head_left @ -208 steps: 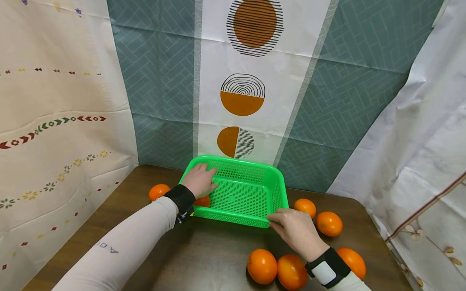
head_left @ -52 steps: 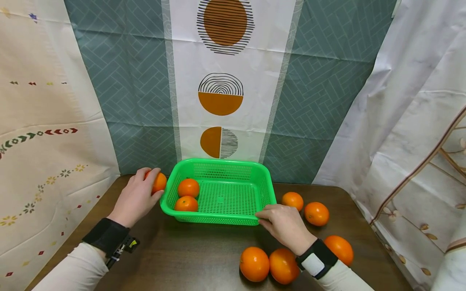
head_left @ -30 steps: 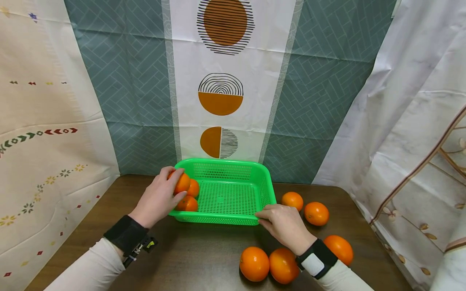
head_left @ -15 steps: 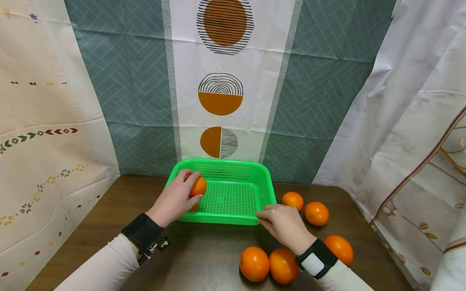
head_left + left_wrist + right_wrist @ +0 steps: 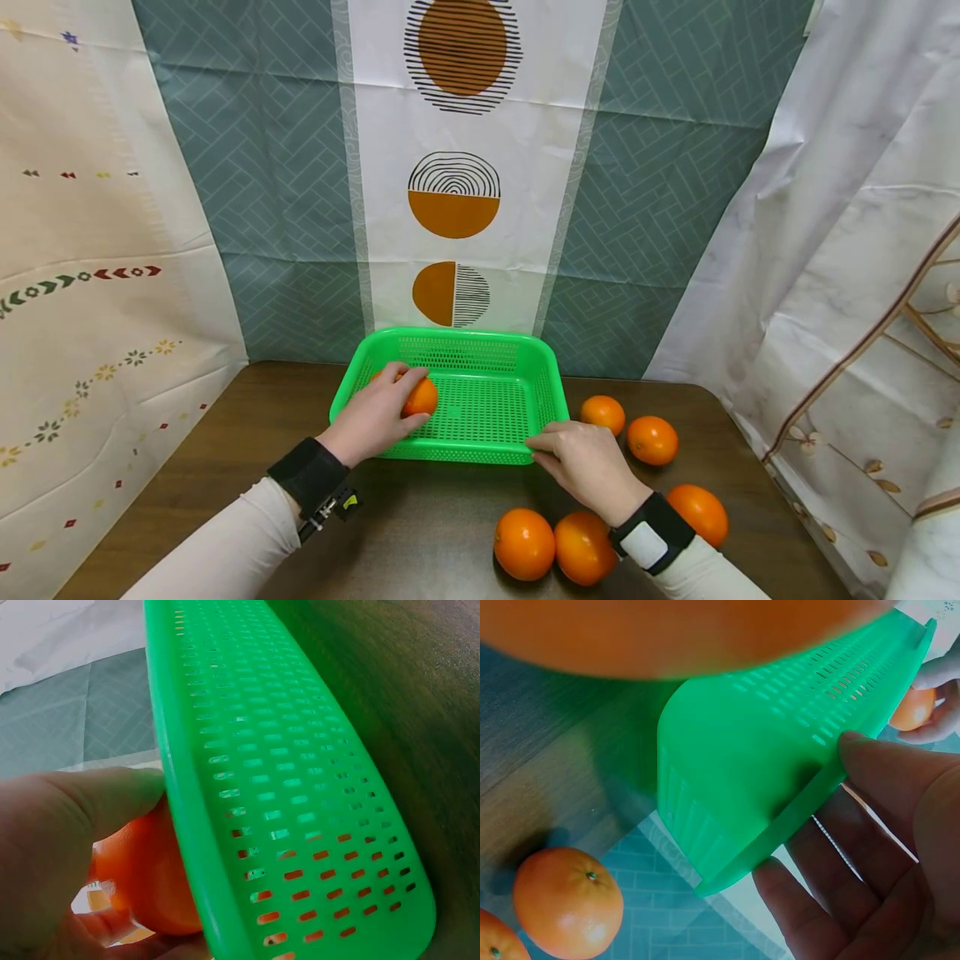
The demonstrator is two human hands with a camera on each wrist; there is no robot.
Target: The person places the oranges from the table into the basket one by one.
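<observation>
My left hand (image 5: pixel 375 415) reaches over the front left of a green perforated plastic basket (image 5: pixel 553 385) and grips an orange (image 5: pixel 422 398) low inside it. In the left wrist view the thumb lies along that orange, just behind the basket's rim (image 5: pixel 184 802). The two oranges in the basket's left end are mostly hidden by this hand. With thumb and fingers, my right hand (image 5: pixel 588 467) pinches the basket's rim at its front right corner. The right wrist view shows the thumb (image 5: pixel 885 769) on the inner side and the fingers on the other side of that rim.
Right of the basket lie two oranges (image 5: pixel 603 414) (image 5: pixel 652 441). Another orange (image 5: pixel 699 515) lies beyond my right wrist, and two more touch in front, an orange (image 5: pixel 524 544) and its neighbour (image 5: pixel 585 548). Cloth hangings (image 5: pixel 300 208) surround the brown table (image 5: pixel 420 508).
My left hand took the orange from the table left of the basket, carried it right over the rim and lowered it inside. The right hand has stayed at the basket's corner.
</observation>
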